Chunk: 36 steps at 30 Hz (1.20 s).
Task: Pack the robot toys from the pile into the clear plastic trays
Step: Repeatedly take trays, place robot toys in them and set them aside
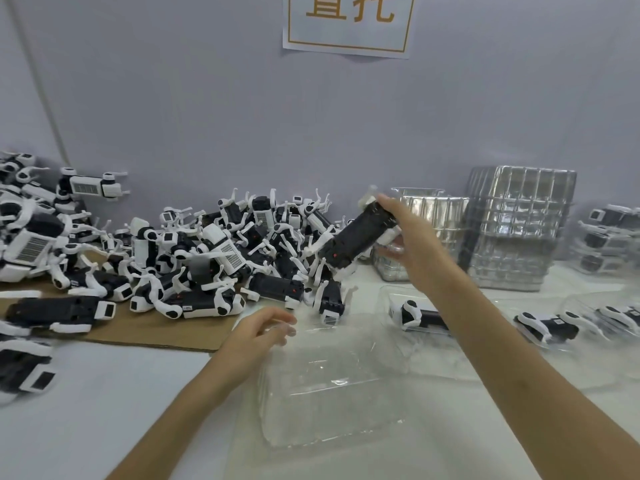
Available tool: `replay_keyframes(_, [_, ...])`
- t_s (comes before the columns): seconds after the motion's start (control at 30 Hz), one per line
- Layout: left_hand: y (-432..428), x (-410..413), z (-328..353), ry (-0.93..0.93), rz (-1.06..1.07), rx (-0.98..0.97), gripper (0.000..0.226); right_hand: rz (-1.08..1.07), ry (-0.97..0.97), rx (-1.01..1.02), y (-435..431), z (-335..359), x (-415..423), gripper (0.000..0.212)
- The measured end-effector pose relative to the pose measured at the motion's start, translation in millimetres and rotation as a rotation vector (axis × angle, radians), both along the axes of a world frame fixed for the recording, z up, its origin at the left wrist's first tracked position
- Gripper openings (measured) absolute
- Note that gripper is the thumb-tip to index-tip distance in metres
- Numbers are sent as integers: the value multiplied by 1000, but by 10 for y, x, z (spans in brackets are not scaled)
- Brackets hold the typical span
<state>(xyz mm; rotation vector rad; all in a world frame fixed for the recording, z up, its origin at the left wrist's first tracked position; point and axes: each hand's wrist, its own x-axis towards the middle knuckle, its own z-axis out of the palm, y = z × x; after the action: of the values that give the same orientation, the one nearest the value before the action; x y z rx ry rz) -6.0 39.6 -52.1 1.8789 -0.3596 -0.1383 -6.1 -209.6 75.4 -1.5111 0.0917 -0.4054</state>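
Worktop (104, 393): white, backed by a grey wall with a paper sign (349, 22) above.

Pile of robot toys (207, 258): black-and-white dog-like figures, heaped and tangled leg through leg on a cardboard sheet (145, 330) at the left; many not yet packed.

Tall stack of trays (516, 230): clear, nested, far right against the wall; shorter stack (433, 216) just beside it on its left.

Empty tray (332, 386): clear plastic, lying on the worktop in front of the person, nothing in it; judged thin, light and prone to slide or flex if pressed.

Filled trays (384, 296): to the right of the empty one, each with a toy lying inside; more packed ones stacked at the far right edge.

Held robot toy (356, 240): lifted clear of the pile, tilted, black underside toward the camera, above and beyond the empty tray; judged light, rigid in the body, with thin white legs that could snag on neighbours or bend; best taken by the boxy body, not the legs.

Right grip (412, 233): clasped around the upper end of the held robot toy, thumb on top and fingers beneath.

Left grip (256, 334): fingers loosely curved at the far-left corner of the empty tray; whether they pinch the rim or only rest there cannot be told.
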Motion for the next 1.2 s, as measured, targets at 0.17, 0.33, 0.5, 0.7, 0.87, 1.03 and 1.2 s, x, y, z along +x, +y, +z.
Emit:
replay_keyframes(0.17, [10, -1, 0, 0, -6, -14, 13, 420, 63, 959, 237, -511, -293, 33])
replay_keyframes(0.33, [7, 3, 3, 3, -6, -14, 14, 496, 94, 1205, 335, -743, -430, 54])
replay_keyframes(0.5, [-2, 4, 17, -10, -1, -16, 12, 604, -20, 1255, 354, -776, -484, 41])
replay_keyframes(0.7, [42, 10, 53, 2, 15, -17, 14, 477, -33, 925, 410, -790, -452, 48])
replay_keyframes(0.87, [82, 38, 58, 44, 28, -41, 13, 220, -37, 505, 398, -735, -487, 48])
replay_keyframes(1.03, [92, 68, 24, 130, 65, -157, 12, 133, -118, 105, 312, -718, -491, 36])
replay_keyframes(1.2, [102, 78, -5, 124, 57, -157, 14, 300, -123, -332, 337, -791, -492, 35])
